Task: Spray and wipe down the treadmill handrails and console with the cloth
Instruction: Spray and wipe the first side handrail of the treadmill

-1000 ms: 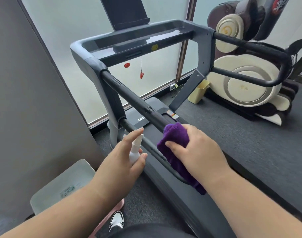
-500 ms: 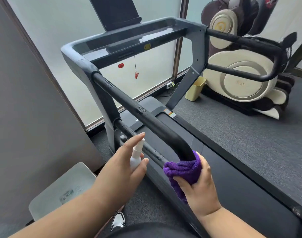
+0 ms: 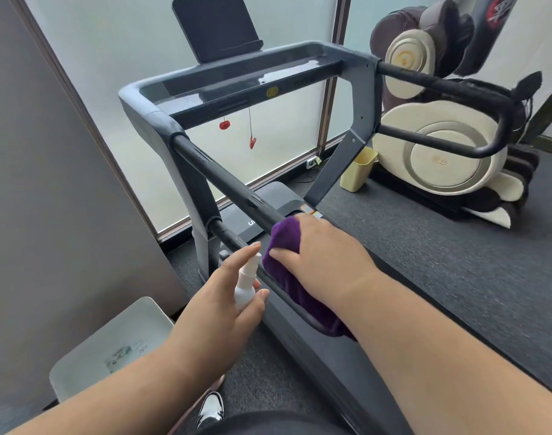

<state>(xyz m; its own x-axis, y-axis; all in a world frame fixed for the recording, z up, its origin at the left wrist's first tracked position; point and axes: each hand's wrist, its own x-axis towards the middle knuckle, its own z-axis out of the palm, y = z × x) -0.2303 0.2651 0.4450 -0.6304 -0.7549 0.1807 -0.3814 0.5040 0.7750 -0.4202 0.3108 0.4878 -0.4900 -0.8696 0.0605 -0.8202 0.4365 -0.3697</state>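
While I stand beside the treadmill, things lie like this, left to right:

Stool: a pale stool point(image 3: 111, 346) sits below and to the left of my left hand, on the grey carpet.

Left hand: my left hand point(image 3: 224, 306) grips a small white spray bottle point(image 3: 247, 284), fingers curled round its body, forefinger raised over the nozzle.

Left handrail: the black left handrail point(image 3: 224, 180) runs from the console down to my right hand, just beyond the bottle.

Cloth: the purple cloth point(image 3: 284, 243) is wrapped over that rail, its tail hanging under my wrist.

Right hand: my right hand point(image 3: 325, 255) clasps the cloth against the rail, thumb on the near side.

Console: the grey console point(image 3: 237, 80) is well above both hands, a dark screen point(image 3: 216, 25) standing on it.

Right handrail: the right handrail point(image 3: 441, 86) lies far beyond my right hand.

Massage chair: a cream massage chair point(image 3: 441, 152) stands behind that rail.
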